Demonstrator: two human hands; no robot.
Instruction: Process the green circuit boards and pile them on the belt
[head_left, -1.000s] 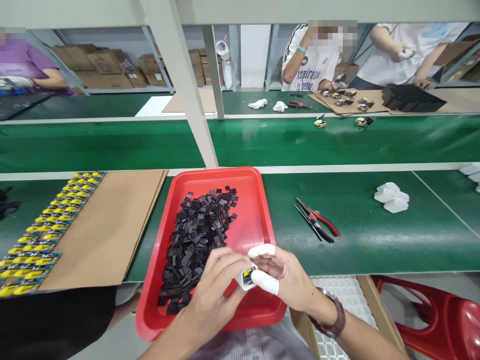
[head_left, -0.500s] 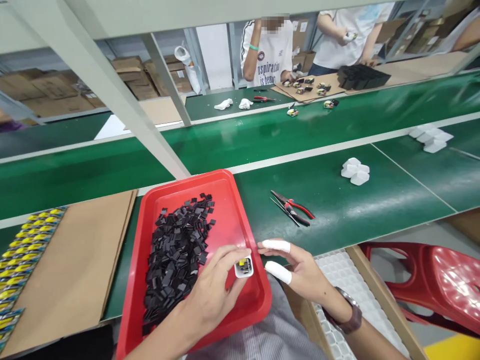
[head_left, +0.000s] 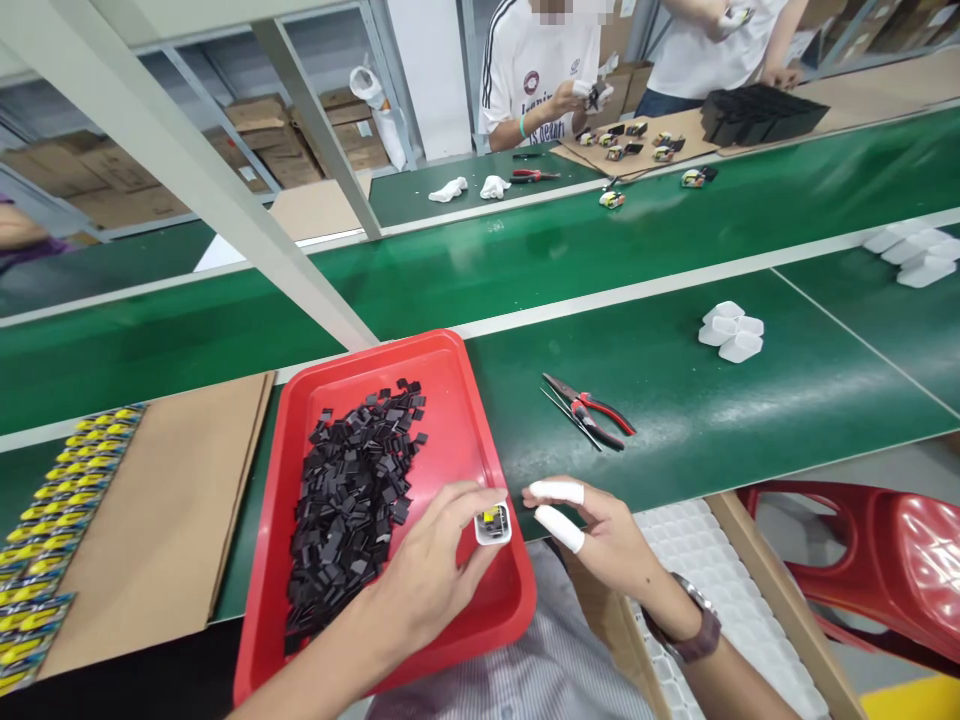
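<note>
My left hand (head_left: 431,570) pinches a small white housing (head_left: 493,525) with a yellow part inside, held over the near right corner of a red tray (head_left: 480,440). The tray holds a heap of several small black square pieces (head_left: 352,490). My right hand (head_left: 592,535) hovers just right of the housing, fingers loosely spread, with white cots on the thumb and forefinger and a watch on the wrist. It holds nothing.
Red-handled pliers (head_left: 592,410) lie on the green belt (head_left: 675,390) right of the tray. White housings (head_left: 731,330) sit further right. A cardboard sheet (head_left: 150,500) with rows of yellow parts (head_left: 45,530) lies left. Other people work across the far belt. A red stool (head_left: 885,560) stands at right.
My right hand let go of the white housing and drew apart to the right; my left hand alone keeps it. The view has swung left and tilted.
</note>
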